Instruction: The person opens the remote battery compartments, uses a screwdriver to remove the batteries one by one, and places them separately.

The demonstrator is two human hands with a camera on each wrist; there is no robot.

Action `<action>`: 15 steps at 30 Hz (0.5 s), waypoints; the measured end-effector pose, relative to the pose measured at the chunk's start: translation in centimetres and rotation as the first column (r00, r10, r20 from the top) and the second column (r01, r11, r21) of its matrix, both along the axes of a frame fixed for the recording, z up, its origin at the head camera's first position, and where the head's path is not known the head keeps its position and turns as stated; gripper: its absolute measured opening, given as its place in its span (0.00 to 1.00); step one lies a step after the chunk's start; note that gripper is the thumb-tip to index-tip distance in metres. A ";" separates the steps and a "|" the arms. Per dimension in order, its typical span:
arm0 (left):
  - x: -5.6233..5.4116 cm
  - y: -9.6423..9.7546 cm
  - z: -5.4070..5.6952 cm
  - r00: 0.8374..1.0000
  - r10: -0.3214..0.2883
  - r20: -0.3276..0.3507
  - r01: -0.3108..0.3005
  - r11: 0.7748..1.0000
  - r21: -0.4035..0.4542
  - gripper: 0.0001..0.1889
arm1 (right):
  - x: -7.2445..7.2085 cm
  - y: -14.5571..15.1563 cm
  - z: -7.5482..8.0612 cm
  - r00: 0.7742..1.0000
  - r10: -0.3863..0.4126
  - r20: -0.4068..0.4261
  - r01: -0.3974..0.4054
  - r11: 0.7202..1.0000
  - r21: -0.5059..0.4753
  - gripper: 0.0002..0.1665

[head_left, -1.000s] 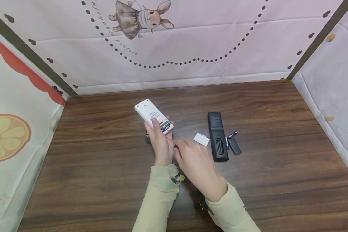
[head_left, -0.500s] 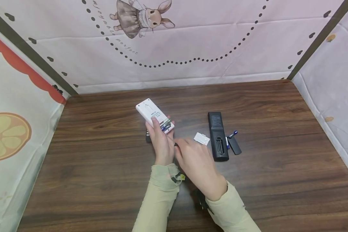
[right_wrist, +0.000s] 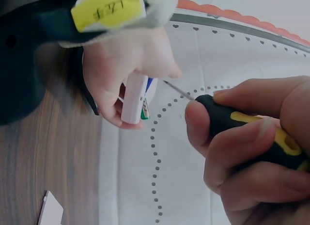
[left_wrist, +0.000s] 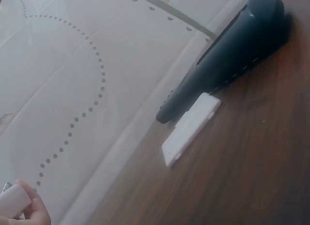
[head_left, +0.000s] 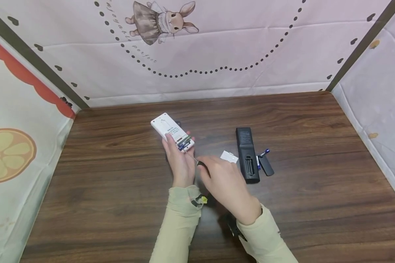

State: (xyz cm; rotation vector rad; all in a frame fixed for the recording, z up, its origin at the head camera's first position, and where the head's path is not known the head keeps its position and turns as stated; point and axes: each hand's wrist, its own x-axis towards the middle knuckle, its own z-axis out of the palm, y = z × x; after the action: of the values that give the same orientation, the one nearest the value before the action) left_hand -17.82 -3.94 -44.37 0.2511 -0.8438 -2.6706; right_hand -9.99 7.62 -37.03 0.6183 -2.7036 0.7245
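Observation:
In the head view my left hand [head_left: 181,171] holds a white remote control [head_left: 166,126], its back turned up. The battery compartment at its near end is uncovered, with batteries [head_left: 185,143] lying in it. My right hand [head_left: 225,184] grips a screwdriver [right_wrist: 225,118] with a black and yellow handle, seen best in the right wrist view. Its thin metal shaft [right_wrist: 179,90] points toward the near end of the white remote, the tip a little apart from it. The left wrist view catches only the remote's end and some fingers [left_wrist: 38,213].
Right of the hands lie a white battery cover [head_left: 228,156] and a black remote control [head_left: 245,142] with an uncovered battery slot. Beside it are a black cover [head_left: 266,166] and blue-and-white batteries [head_left: 264,152]. Another dark object [head_left: 178,124] lies partly hidden beneath the white remote.
The left hand and white remote have shifted slightly left. The right hand has turned a little, and the screwdriver's shaft shows more plainly between the hands.

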 end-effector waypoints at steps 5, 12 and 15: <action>-0.2 -0.5 -0.2 0.999 -0.034 -0.026 0.034 0.999 0.019 0.22 | -0.4 0.6 0.4 0.999 -0.019 0.040 0.020 0.999 -0.034 0.13; -0.2 -0.5 -0.3 0.987 -0.141 0.079 0.149 0.984 -0.101 0.27 | -1.3 2.6 0.8 0.989 -0.089 0.118 0.103 0.988 -0.118 0.13; -0.1 -0.2 -0.1 0.974 -0.173 0.148 0.200 0.960 -0.196 0.29 | -1.6 3.5 0.9 0.985 -0.122 0.124 0.139 0.981 -0.137 0.13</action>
State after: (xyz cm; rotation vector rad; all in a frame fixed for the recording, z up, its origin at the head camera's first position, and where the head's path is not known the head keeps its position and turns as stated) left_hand -17.90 -4.11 -44.50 0.3096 -1.2390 -2.7304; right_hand -11.62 11.11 -36.14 0.3706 -2.7316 0.9381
